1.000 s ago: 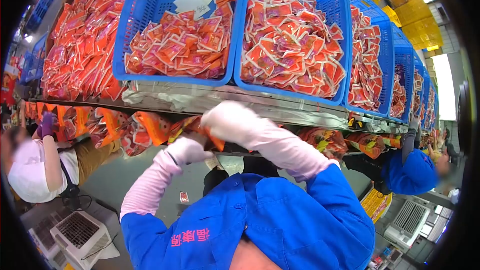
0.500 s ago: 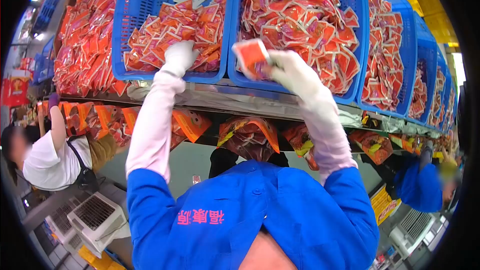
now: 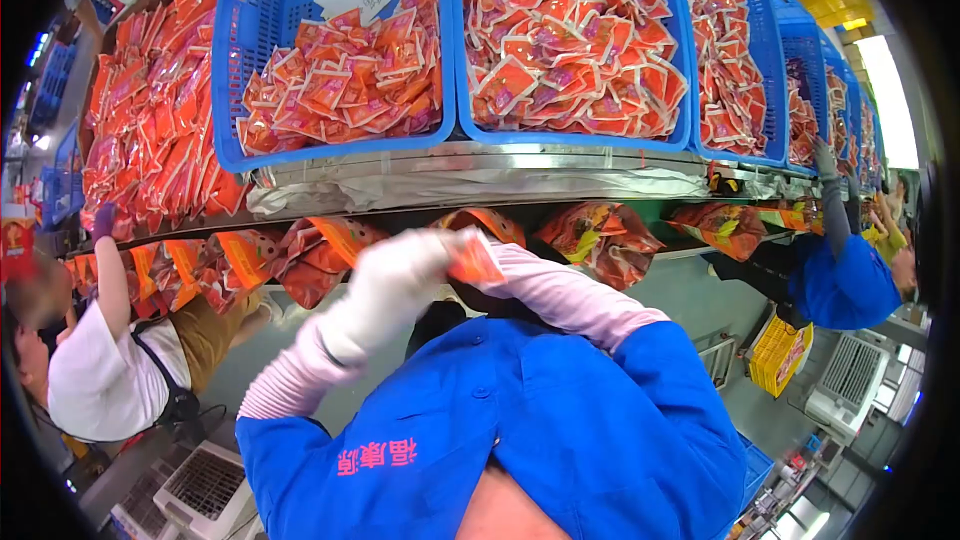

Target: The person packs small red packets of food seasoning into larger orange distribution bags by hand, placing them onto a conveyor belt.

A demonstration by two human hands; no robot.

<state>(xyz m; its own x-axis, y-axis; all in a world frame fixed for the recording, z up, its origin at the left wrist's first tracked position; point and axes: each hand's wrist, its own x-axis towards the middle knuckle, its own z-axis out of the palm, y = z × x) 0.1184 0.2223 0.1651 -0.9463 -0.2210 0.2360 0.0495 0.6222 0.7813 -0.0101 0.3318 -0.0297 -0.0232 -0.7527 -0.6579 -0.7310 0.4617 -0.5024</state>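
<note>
My left hand (image 3: 385,285), in a white glove with a pink sleeve, is blurred in front of my chest, below the steel shelf (image 3: 480,175). My right hand (image 3: 492,262) is bent in close behind it and mostly hidden. A small orange sachet (image 3: 472,258) shows at its fingers. I cannot see whether the left hand holds anything. Overhead, two blue baskets (image 3: 330,148) (image 3: 570,140) are full of the same orange sachets (image 3: 560,40).
Larger orange bags (image 3: 590,235) hang in a row under the shelf. A person in a white shirt (image 3: 100,380) reaches up at the left. A person in blue (image 3: 840,285) works at the right. A yellow crate (image 3: 780,355) and vented machines (image 3: 205,485) stand below.
Both hands have come down from the baskets to chest height. The right hand brought an orange sachet down with it. The view has tilted slightly.
</note>
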